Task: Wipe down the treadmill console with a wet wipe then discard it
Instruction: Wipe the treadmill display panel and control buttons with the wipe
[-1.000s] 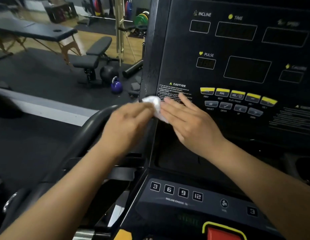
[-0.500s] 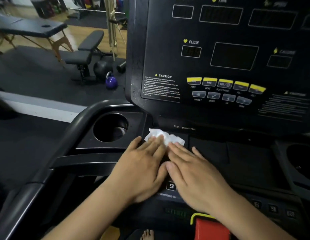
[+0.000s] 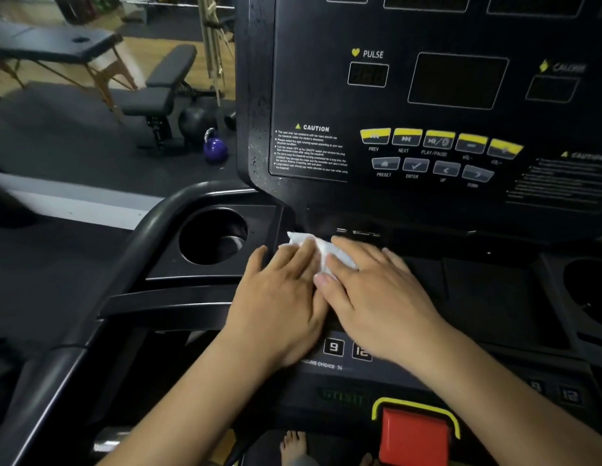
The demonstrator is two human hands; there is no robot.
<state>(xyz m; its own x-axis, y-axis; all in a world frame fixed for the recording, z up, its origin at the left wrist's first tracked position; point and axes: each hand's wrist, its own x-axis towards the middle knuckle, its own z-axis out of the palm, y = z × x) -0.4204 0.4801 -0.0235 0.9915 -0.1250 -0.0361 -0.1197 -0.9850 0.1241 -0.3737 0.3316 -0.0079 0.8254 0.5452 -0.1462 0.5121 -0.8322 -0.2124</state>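
Note:
The black treadmill console [image 3: 427, 183] fills the upper right, with dark displays and yellow and grey buttons. A white wet wipe [image 3: 321, 248] lies on the flat tray below the upright panel, just right of the left cup holder [image 3: 213, 235]. My left hand [image 3: 282, 297] and my right hand [image 3: 376, 294] lie side by side on the tray, fingers straight, pressing the wipe flat under the fingertips. Most of the wipe is hidden under my fingers.
A red stop button [image 3: 413, 435] in a yellow frame sits at the bottom. A curved black handrail [image 3: 101, 297] runs down the left. A second cup holder [image 3: 588, 297] is at the right edge. Beyond are a weight bench [image 3: 158, 92], a purple kettlebell [image 3: 215, 149] and a massage table [image 3: 54, 45].
Both hands came down with the wipe from the caution label on the upright panel to the tray below it. Since half a second ago they have shifted little.

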